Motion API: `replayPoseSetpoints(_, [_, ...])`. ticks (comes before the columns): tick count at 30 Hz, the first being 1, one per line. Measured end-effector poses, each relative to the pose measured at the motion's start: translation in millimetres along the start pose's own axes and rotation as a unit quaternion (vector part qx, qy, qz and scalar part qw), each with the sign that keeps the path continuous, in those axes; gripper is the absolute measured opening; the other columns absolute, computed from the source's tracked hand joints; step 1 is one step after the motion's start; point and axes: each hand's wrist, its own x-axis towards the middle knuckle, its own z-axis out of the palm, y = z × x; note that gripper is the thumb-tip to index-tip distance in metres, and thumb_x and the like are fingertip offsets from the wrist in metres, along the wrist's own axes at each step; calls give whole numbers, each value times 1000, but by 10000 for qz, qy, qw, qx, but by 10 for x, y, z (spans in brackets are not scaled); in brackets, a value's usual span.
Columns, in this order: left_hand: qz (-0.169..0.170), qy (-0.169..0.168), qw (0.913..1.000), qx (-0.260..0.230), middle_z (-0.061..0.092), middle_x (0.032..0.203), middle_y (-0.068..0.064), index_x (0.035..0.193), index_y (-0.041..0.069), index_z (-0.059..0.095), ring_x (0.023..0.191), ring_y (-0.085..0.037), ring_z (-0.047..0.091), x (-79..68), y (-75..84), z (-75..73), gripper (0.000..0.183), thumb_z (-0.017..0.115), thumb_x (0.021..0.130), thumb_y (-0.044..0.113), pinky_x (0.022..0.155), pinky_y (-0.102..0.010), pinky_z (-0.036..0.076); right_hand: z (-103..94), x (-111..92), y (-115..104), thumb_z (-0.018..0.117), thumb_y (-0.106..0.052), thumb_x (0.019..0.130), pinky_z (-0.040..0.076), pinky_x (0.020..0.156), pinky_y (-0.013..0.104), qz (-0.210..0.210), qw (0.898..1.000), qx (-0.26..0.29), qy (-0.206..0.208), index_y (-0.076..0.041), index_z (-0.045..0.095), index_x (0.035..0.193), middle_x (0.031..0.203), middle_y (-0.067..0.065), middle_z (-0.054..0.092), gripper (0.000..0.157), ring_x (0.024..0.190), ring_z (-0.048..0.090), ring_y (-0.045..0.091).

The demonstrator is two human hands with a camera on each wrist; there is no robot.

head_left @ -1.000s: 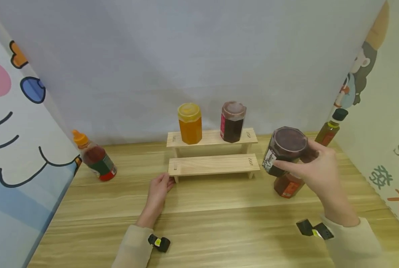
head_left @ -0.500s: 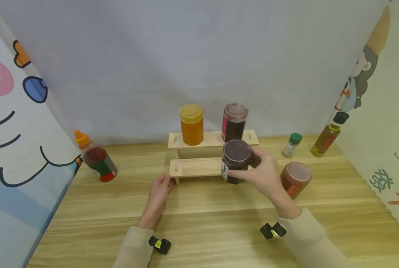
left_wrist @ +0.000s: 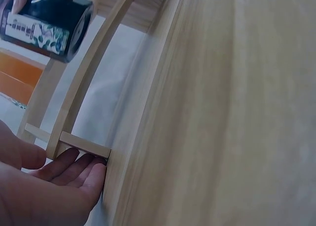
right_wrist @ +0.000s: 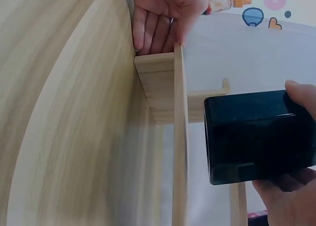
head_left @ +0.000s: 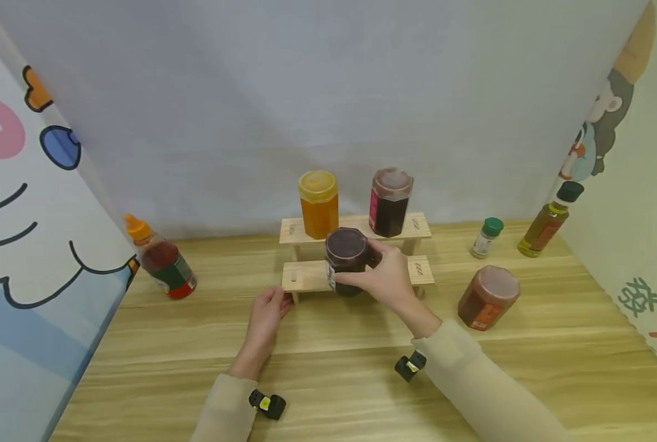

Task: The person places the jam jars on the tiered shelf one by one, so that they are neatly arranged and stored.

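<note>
My right hand (head_left: 386, 276) grips a dark faceted jar (head_left: 346, 244) with a black-and-white label. In the right wrist view, a narrow gap shows between the base of this jar (right_wrist: 252, 137) and the lower step of the two-tier wooden rack (head_left: 305, 277). My left hand (head_left: 265, 313) stays at the rack's left end. Its fingers reach straight to the rack's leg (left_wrist: 85, 144), and the thumb touches the end of the lower step. On the upper step stand a jar of orange contents with a yellow lid (head_left: 320, 212) and a dark jar with a pink label (head_left: 390, 205).
A red sauce bottle with an orange cap (head_left: 165, 264) stands at the left. To the right are a reddish-brown jar (head_left: 488, 298), a small green-capped shaker (head_left: 486, 238) and an oil bottle (head_left: 549, 224). A pale cloth wall (head_left: 240, 123) closes off the back.
My right hand has carried the dark jar leftward from above the reddish-brown jar to over the lower step, uncovering the shaker. The left hand has kept its place at the rack.
</note>
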Motion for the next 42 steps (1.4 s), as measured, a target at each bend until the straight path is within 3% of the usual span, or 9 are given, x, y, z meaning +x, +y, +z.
replayPoseSetpoints(11, [63, 34, 10000, -46, 51, 124, -34, 124, -19, 47, 116, -40, 50, 3, 2, 18, 35, 34, 104, 7, 99, -41, 44, 222, 132, 77, 93, -21, 59, 56, 81, 35, -17, 9998, -174, 116, -7, 67, 116, 106, 5, 68, 64, 98, 63, 16])
replayPoseSetpoints(14, [41, 38, 10000, -20, 50, 125, -34, 125, -19, 47, 117, -41, 50, -2, 8, 16, 36, 34, 104, 7, 100, -41, 44, 257, 119, -29, 92, -18, 61, 56, 80, 37, 11, 9998, -186, 85, -4, 66, 117, 106, 9, 68, 64, 98, 63, 20])
replayPoseSetpoints(18, [30, 0, 10000, 8, 49, 125, -35, 126, -19, 45, 118, -41, 50, -10, 17, 8, 36, 34, 104, 8, 100, -41, 43, 307, 153, -30, 93, -18, 60, 56, 79, 33, 59, 9995, -255, 158, -3, 66, 117, 105, 7, 68, 64, 95, 64, 18])
replayPoseSetpoints(20, [37, -12, 10000, 1, 50, 126, -34, 127, -18, 45, 118, -40, 50, -13, 21, 5, 36, 34, 104, 8, 100, -41, 44, 331, 198, 72, 94, -22, 59, 56, 77, 31, 50, 9993, -291, 222, -5, 66, 116, 103, 3, 68, 66, 92, 64, 14])
replayPoseSetpoints(33, [89, -17, 10000, 8, 51, 124, -34, 126, -18, 46, 117, -40, 51, -4, 15, 10, 36, 35, 104, 9, 99, -40, 44, 338, 206, 126, 93, -25, 59, 56, 74, 32, 6, 9981, -555, 269, -4, 65, 116, 103, 4, 68, 67, 91, 64, 14])
replayPoseSetpoints(42, [58, -16, 10000, 41, 49, 126, -35, 127, -19, 44, 118, -40, 50, -3, 10, 4, 37, 34, 104, 8, 100, -40, 44, 308, 169, 104, 92, -27, 62, 53, 88, 38, 233, 9987, -452, -25, -5, 60, 127, 118, 7, 64, 76, 107, 60, 16])
